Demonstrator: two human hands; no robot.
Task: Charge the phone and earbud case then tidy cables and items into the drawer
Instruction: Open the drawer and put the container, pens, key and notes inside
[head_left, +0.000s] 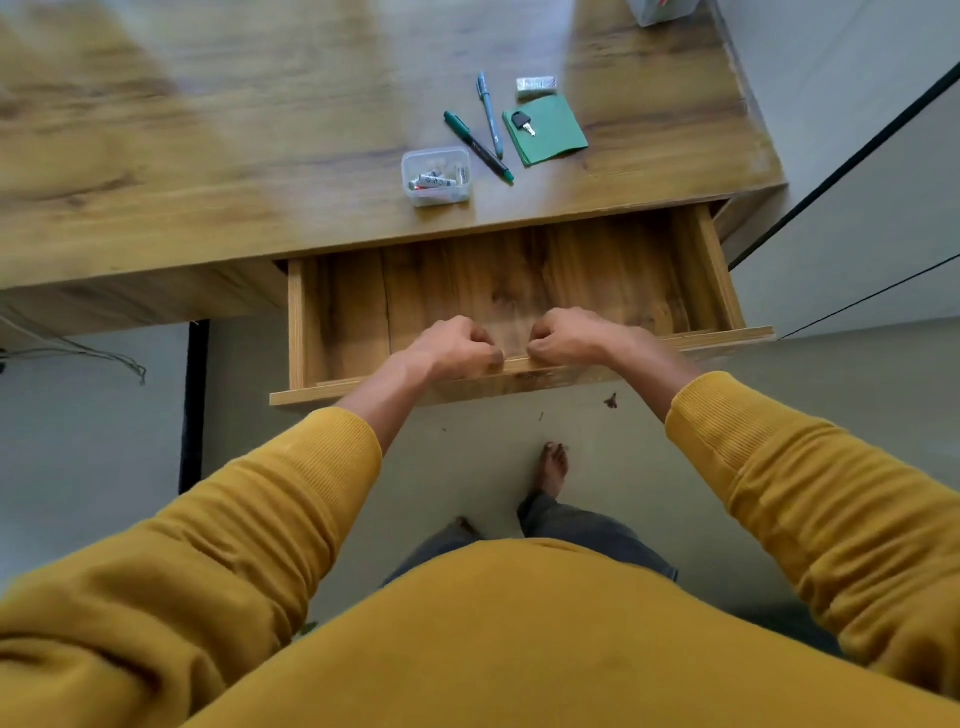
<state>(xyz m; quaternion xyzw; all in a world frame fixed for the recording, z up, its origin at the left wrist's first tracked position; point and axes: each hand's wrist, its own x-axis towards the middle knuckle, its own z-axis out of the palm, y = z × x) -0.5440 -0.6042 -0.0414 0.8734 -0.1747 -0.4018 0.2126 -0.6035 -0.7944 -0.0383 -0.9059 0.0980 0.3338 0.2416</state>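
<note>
Drawer (519, 291) pulled out, bare inside. Left hand (457, 345) and right hand (571, 335) curled over front edge, gripping. Step: opening. Next: gather pens (483, 140), plastic box (436, 176) from table (208, 156) at 12 o'clock. Phone, earbud case unseen.

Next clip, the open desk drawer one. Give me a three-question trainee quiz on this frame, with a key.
1. True or false: the key lies on the green paper.
2. What do the left hand and right hand grip?
3. The clear plastic box is: A) in the drawer; B) on the desk; C) on the floor.

Key: 1 true. 2 The drawer's front edge. 3 B.
</note>
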